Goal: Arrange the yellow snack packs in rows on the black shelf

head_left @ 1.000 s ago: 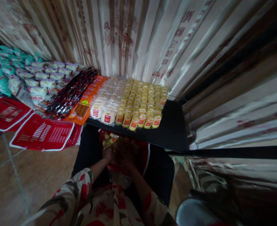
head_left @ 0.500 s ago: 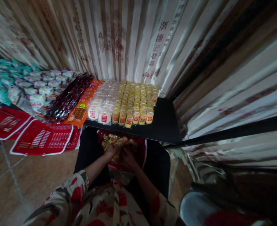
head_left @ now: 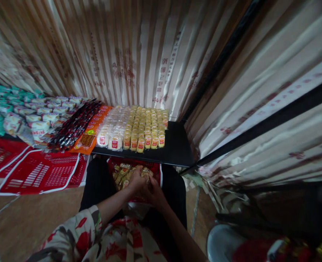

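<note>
**A single view from the wearer's head, aimed forward and down**

The camera looks out from above the person's lap (head_left: 95, 185). A patterned sleeve (head_left: 79, 229) and the forearms (head_left: 113, 203) enter from the bottom edge, close to the lens. The red basket (head_left: 157, 171) at the lap sits just below mid-frame, seen from above. Past it, slightly farther off, the black tabletop (head_left: 177, 142) runs from the left edge to right of centre, viewed at a slant. Pleated curtain (head_left: 139, 54) backs the upper part and the right side; tiled floor (head_left: 40, 214) shows lower left.
</note>
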The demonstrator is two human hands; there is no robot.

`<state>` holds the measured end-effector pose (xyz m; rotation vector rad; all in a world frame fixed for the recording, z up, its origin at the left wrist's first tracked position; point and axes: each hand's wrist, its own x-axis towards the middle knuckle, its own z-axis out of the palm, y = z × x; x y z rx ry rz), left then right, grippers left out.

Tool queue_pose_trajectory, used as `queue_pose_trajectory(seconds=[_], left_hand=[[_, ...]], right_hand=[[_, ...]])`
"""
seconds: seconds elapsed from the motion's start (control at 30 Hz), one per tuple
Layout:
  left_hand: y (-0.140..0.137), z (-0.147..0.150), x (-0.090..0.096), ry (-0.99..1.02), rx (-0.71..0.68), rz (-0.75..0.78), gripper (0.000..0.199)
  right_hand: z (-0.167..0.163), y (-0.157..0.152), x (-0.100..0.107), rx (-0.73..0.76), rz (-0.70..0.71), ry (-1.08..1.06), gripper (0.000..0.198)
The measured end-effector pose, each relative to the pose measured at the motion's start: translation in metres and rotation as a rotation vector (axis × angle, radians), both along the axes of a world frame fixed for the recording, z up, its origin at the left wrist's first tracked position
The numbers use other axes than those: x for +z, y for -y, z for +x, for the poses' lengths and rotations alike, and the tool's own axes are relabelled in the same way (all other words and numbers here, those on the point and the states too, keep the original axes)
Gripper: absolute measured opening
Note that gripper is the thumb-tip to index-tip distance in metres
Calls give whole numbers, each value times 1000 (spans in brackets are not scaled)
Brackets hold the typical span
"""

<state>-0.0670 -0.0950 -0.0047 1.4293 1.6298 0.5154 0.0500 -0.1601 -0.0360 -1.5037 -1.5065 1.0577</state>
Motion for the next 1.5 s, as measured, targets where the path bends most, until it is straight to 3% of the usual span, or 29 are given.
queue_pose_trajectory(seconds=[0.13,0.3,0.4,0.47,0.6,0.8,1.07,1.27,1.5], left_hand=[[2,21,13,36,-37,25,26],[-2,42,39,200,-46,-119,15],[-6,52,52,397,-34,-232,14],[-9,57,58,520,-57,-266,12],[-16,68,68,541,-73,-266,11],[-22,78,77,505,-96,-219,13],[-31,84,69,483,-120,-176,9],[-32,100,66,633,48,-197,9],[-47,140,62,872,264,-240,9]], right_hand=[[4,9,14,-85,55,134,73],[30,5,36,-223,109,151,54],[55,-2,55,-214,65,50,45],[68,-6,66,-224,18,-53,49],[83,-13,80,-326,-58,-316,53],[91,-25,76,-366,-56,-436,43],[93,-36,70,-423,-48,-534,46],[97,-55,63,-541,21,-579,51],[105,-93,59,-642,113,-607,53]])
